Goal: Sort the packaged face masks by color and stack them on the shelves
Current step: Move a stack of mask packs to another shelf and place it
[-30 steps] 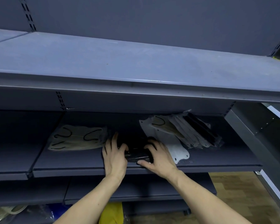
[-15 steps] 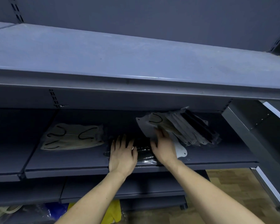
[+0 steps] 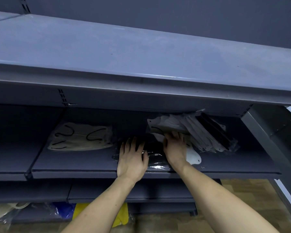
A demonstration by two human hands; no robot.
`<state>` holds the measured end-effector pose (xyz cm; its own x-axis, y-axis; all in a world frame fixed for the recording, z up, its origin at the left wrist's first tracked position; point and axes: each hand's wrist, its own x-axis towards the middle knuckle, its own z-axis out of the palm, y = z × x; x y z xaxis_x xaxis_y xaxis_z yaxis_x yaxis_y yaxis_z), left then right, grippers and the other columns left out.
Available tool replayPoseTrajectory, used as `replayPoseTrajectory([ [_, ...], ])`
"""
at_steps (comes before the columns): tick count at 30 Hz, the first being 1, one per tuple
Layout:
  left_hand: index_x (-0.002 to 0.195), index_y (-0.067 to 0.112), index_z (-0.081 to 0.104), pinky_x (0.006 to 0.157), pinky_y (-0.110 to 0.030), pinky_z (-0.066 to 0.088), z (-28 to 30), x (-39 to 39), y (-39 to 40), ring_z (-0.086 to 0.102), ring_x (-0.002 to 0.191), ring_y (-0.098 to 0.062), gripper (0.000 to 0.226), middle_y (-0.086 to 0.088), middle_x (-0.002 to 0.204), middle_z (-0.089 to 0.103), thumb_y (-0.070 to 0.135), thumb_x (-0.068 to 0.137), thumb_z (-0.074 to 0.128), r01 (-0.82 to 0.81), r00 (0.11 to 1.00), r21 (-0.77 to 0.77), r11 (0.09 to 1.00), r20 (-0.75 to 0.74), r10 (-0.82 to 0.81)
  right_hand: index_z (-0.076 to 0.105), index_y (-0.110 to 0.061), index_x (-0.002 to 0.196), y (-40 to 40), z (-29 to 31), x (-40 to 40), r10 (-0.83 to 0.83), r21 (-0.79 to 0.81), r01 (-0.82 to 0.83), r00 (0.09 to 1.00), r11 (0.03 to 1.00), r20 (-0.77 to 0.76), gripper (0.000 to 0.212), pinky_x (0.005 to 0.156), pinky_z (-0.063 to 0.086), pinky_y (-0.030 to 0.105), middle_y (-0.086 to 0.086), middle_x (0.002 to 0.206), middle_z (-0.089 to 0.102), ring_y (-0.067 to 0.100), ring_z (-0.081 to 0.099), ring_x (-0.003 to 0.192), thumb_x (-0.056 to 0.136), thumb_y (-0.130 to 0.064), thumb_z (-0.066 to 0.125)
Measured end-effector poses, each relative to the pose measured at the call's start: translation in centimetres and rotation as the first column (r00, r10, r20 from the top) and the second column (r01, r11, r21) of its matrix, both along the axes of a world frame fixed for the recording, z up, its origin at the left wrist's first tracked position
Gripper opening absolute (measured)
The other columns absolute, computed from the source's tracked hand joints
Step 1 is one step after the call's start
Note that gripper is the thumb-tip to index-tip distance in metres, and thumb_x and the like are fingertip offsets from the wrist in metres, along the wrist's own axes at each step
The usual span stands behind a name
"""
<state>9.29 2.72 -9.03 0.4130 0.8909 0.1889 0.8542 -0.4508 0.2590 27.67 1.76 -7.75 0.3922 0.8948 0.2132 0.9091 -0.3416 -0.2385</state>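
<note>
Lower left of frame: bagged items on bottom shelf (image 3: pixel 40 216), blurry, incl. sth yellow (image 3: pixel 81 211), can't tell what.

Mid-left, on grey metal middle shelf (image 3: pixel 74 167): flat stack of beige packaged masks w/ black ear loops (image 3: pixel 80 137), already sorted by the look of it.

Centre: black masks in clear plastic bags (image 3: pixel 155 157), lying flat near shelf front edge. Left hand (image 3: pixel 132 159) palm-down on them, fingers straight & spread, pressing, not gripping. Prob light, floppy, film slippery; best pinched at a bag edge or squared up between flat palms.

Right of centre: right hand (image 3: pixel 175 148) reaches further in, fingers extended flat under/against edge of the mixed pile. Grip on a pack: can't tell, fingertips partly hidden.

Right: unsorted fanned pile of white, beige & black packaged masks (image 3: pixel 196 132), leaning, one white pack (image 3: pixel 193 157) sticking out toward shelf front. Pile looks prone to sliding if pulled from bottom.

Both forearms extended up from lower frame, wrists about level w/ shelf lip.
</note>
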Motion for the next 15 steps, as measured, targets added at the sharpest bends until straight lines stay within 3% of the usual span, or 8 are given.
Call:
replayPoseTrajectory([
  [3,0.142,0.025,0.051,0.12,-0.047,0.022,-0.1,0.0,0.0,0.035,0.141,-0.031,0.056,-0.009,0.15,0.044,0.045,0.098,0.024,-0.004,1.0,0.011,1.0,-0.005,0.004,0.074,-0.022,0.11,-0.4,0.0,0.2,0.046,0.087,-0.048,0.998,0.995,0.033,0.034,0.085,0.052,0.047,0.01,0.112,0.064,0.039,0.059,0.101,0.08,-0.006,0.072],
  [8,0.144,0.019,0.049,0.12,-0.046,0.023,0.1,-0.1,0.0,0.037,0.139,-0.031,0.057,-0.011,0.148,0.046,0.045,0.097,0.03,0.005,0.996,-0.006,1.0,0.085,-0.005,0.062,-0.028,0.134,-0.4,1.7,-0.2,0.142,0.087,-0.147,0.988,0.985,0.052,0.067,0.094,0.05,0.043,0.007,0.121,0.068,0.035,0.063,0.107,0.076,0.005,0.066],
  [10,0.148,0.017,0.041,0.119,-0.044,0.026,0.5,-0.3,0.1,0.034,0.14,-0.028,0.056,-0.009,0.15,0.041,0.042,0.098,0.042,0.002,0.971,-0.09,0.996,0.239,0.02,0.055,-0.03,0.141,0.1,2.7,-1.2,0.187,0.078,-0.19,0.981,0.979,0.047,0.07,0.098,0.048,0.041,0.005,0.125,0.067,0.031,0.061,0.112,0.08,0.004,0.06],
  [12,0.15,0.017,0.037,0.116,-0.042,0.031,1.3,-0.8,0.1,0.03,0.141,-0.026,0.056,-0.009,0.151,0.036,0.03,0.097,0.054,0.014,0.884,-0.172,0.985,0.463,0.068,0.047,-0.032,0.146,0.9,3.5,-2.7,0.242,0.074,-0.241,0.97,0.968,-0.004,0.064,0.102,0.047,0.038,0.003,0.133,0.063,0.027,0.058,0.12,0.09,0.0,0.053],
  [15,0.144,0.015,0.042,0.111,-0.037,0.035,2.5,-2.7,0.0,0.034,0.135,-0.023,0.051,-0.008,0.143,0.041,0.013,0.095,0.055,-0.06,0.76,-0.098,0.993,0.641,0.109,0.042,-0.031,0.148,2.2,4.8,-5.7,0.35,0.136,-0.344,0.936,0.929,-0.023,0.056,0.102,0.045,0.03,0.003,0.137,0.06,0.024,0.057,0.122,0.098,-0.005,0.046],
])
